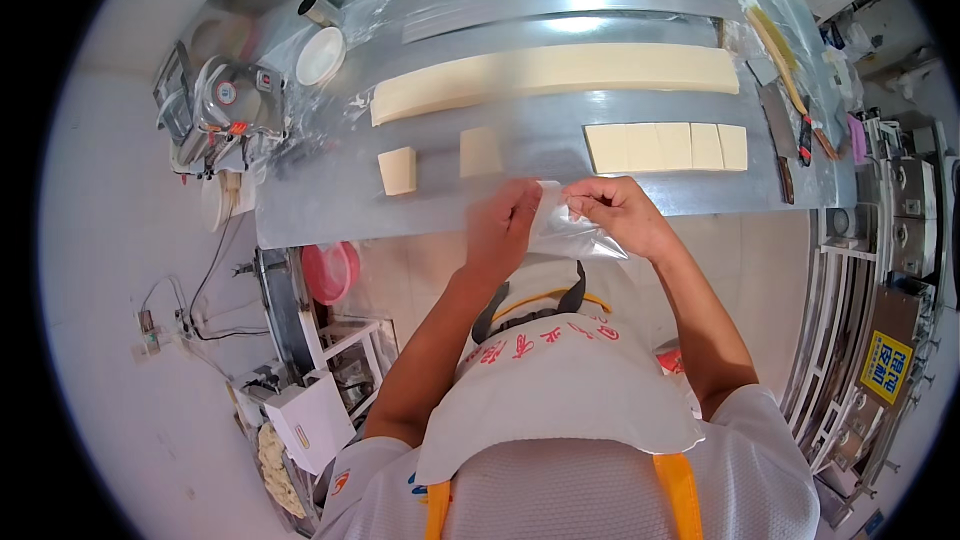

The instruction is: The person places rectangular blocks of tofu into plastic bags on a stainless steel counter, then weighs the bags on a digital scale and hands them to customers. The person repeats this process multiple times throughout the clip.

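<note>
A clear plastic bag [575, 236] is stretched between my hands at the near edge of the metal table. My left hand [500, 225] is partly blurred, its thumb and fingers pinching the left side of the bag. The upper right edge of the bag is gripped by the bent fingers of my right hand [622, 214]. Beyond my hands, a single cut dough piece [397, 171] lies to the left, with another dough piece [480, 152] beside it. On the right, several dough pieces [665, 147] sit side by side. Behind them stretches a long, pale dough strip [555, 72].
A cleaver [776, 120] and a long-handled brush [776, 45] lie at the table's right side. A white bowl [321, 56], a metal cup [318, 9] and clear plastic containers [240, 95] stand at the left. Below is a pink basin [331, 272]; metal racks [815, 310] line the right.
</note>
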Tool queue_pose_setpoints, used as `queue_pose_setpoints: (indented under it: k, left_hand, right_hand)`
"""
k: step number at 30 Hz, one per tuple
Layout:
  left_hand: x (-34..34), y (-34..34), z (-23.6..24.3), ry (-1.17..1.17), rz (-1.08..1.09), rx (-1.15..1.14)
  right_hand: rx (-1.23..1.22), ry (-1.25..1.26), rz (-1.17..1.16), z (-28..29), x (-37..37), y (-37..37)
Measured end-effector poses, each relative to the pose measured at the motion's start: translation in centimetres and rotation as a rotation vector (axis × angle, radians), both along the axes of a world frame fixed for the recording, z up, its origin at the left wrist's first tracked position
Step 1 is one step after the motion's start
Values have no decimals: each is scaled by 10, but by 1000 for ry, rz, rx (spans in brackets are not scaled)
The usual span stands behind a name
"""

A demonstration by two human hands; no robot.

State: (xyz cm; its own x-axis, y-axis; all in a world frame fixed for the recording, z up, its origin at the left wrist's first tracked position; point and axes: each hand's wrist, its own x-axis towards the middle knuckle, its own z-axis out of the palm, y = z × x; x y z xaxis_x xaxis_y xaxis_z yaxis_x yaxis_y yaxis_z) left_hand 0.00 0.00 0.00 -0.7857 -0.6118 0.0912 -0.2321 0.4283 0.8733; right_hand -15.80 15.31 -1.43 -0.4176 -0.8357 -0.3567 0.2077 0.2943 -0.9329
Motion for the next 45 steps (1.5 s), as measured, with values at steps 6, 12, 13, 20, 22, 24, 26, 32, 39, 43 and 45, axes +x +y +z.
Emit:
queue_pose_setpoints:
  k: [6,12,13,20,22,24,26,32,39,43,45]
  left_hand:
    - [-2,7,-3,32,-13,21]
    - [-9,6,0,116,-66,60]
    - [-9,6,0,104,-81,67]
    - [-7,-3,9,57,-90,234]
    - [-8,-4,10,64,-128,204]
    - [-9,-6,15,45,-134,202]
    - [-12,-8,23,-2,-111,230]
    - [-15,-12,22,139,-127,142]
    - [-14,-26,17,83,-79,189]
    - [-10,-35,12,63,-116,120]
    - [-7,-39,1,121,-114,-14]
  right_hand:
    - [-3,39,-176,-3,5,11]
    - [-99,74,-307,6,19,3]
    - [-79,100,-295,5,18,3]
    - [-77,63,-293,16,27,-4]
    - [6,192,-278,23,26,-4]
    - [97,290,-276,24,25,-5]
    - [195,356,-287,21,21,-7]
    - [2,339,-283,16,29,-11]
    - [-9,352,-384,4,33,-15]
    - [32,300,-416,18,38,-21]
    - [71,316,-427,19,39,-22]
